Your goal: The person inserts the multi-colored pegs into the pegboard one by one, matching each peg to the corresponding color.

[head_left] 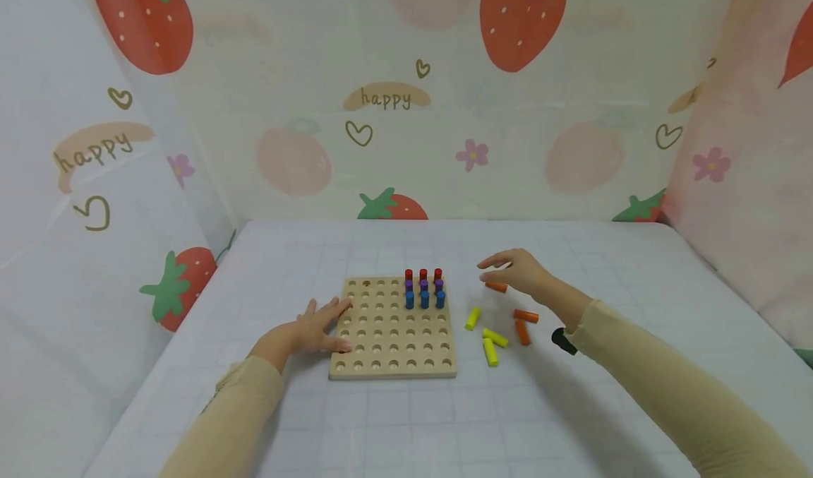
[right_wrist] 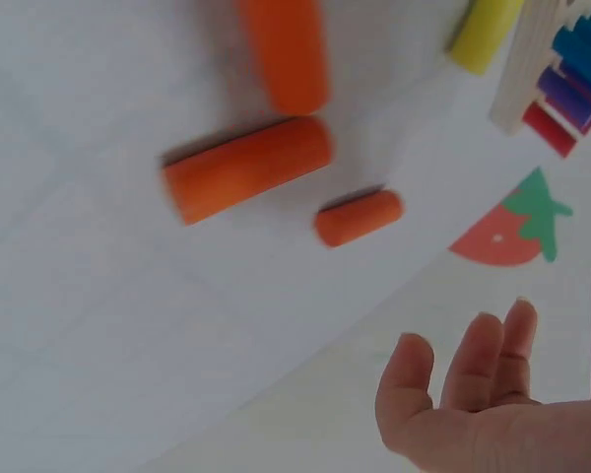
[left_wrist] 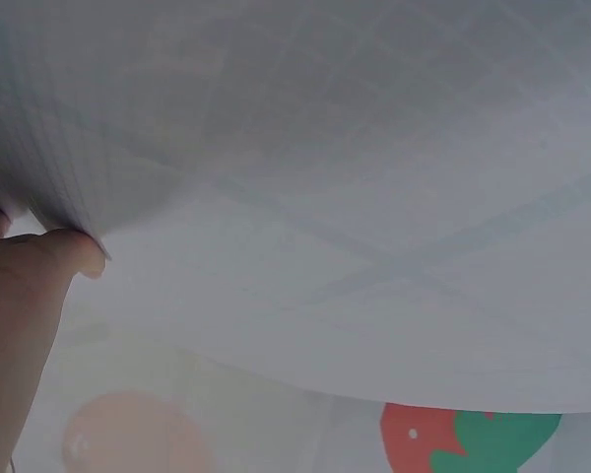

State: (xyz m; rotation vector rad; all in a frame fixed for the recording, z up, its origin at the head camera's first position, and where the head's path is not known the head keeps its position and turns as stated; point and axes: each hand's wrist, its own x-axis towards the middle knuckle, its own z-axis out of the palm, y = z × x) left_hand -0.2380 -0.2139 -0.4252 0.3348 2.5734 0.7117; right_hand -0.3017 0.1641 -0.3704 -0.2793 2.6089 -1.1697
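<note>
A wooden pegboard [head_left: 401, 337] lies on the table, with red, purple and blue pegs [head_left: 424, 299] upright in three rows at its back right corner. The left hand [head_left: 317, 326] rests with spread fingers on the board's left edge; the left wrist view shows part of that hand [left_wrist: 25, 296]. Above the farthest orange peg [head_left: 497, 287] hovers the right hand [head_left: 524, 273], fingers loosely extended and nothing held. In the right wrist view, that hand [right_wrist: 473, 414] appears beside three orange pegs [right_wrist: 248, 168] lying on the table.
Several loose yellow pegs [head_left: 490, 351] lie just right of the board, with two more orange pegs [head_left: 526, 315] beyond them. A dark object [head_left: 562, 342] shows by the right wrist. A strawberry-printed curtain [head_left: 387, 160] stands behind the table.
</note>
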